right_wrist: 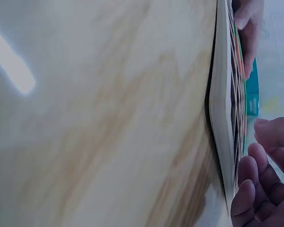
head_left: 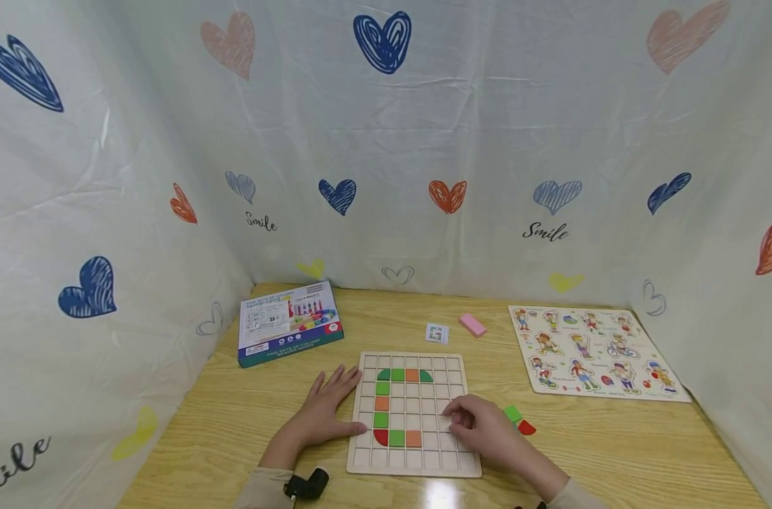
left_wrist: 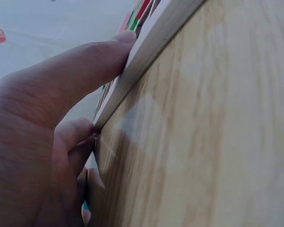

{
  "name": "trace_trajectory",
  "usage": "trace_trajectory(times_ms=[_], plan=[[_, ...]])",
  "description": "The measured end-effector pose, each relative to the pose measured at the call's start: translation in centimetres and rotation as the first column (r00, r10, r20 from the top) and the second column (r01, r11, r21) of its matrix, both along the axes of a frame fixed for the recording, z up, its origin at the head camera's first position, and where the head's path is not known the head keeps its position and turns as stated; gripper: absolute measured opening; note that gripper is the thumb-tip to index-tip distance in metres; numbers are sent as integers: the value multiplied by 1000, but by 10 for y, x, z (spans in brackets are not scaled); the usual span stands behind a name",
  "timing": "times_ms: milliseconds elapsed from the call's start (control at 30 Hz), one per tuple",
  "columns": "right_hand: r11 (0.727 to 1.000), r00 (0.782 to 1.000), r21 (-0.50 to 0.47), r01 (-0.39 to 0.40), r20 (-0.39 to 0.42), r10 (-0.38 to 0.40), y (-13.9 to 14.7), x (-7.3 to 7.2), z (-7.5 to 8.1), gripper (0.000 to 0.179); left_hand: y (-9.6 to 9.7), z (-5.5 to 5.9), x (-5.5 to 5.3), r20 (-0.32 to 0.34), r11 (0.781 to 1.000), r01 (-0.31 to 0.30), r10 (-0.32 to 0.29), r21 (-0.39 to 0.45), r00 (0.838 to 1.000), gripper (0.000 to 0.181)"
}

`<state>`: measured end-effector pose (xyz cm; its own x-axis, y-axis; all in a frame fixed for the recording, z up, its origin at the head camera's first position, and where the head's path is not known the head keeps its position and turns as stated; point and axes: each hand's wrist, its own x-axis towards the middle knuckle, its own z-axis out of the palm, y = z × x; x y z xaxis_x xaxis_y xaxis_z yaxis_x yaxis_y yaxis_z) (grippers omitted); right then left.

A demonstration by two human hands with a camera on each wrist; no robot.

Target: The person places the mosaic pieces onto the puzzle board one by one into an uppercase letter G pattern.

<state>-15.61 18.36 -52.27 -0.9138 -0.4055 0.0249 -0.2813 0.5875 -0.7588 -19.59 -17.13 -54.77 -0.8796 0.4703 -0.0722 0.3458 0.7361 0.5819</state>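
A square wooden grid board [head_left: 414, 463] lies on the table with flat coloured tiles set in its cells. Green, orange and red tiles, such as the orange square tile [head_left: 382, 404], form a C-like outline with rounded corner pieces. My left hand [head_left: 322, 410] rests at the board's left side with fingers spread, its thumb [left_wrist: 125, 38] on the board's edge. Over the right part of the board hovers my right hand [head_left: 478, 424], fingers loosely bent, thumb and fingertips apart in the right wrist view, no tile showing between them. Loose green tiles [head_left: 512, 412] and a red quarter-round tile [head_left: 527, 428] lie beside it.
A small pattern card [head_left: 437, 334] and a pink block [head_left: 472, 324] lie behind the board. At the back left is a boxed bead game [head_left: 290, 324]. A figure puzzle board [head_left: 596, 353] lies at the right. A heart-printed curtain [head_left: 399, 141] surrounds the table.
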Motion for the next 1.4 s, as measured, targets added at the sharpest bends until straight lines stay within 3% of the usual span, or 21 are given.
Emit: trace_trajectory(times_ms=[367,567,867,1167,1400], plan=[[982,985,78,174,-29,-172,47,-1,4,16,0,-1,0,-10,1000,7,-7,0,1000,100],[972,978,108,209,-40,-205,63,0,-1,21,0,-1,0,-11,1000,6,-6,2,1000,100],[974,982,128,187,-21,-185,78,6,-1,22,0,-2,0,-7,1000,-1,1,4,1000,101],[984,988,128,121,83,-132,92,11,2,31,0,-1,0,-5,1000,0,0,8,1000,101],[986,992,151,74,87,-87,94,10,-2,20,0,-1,0,1,1000,4,-4,12,1000,101]])
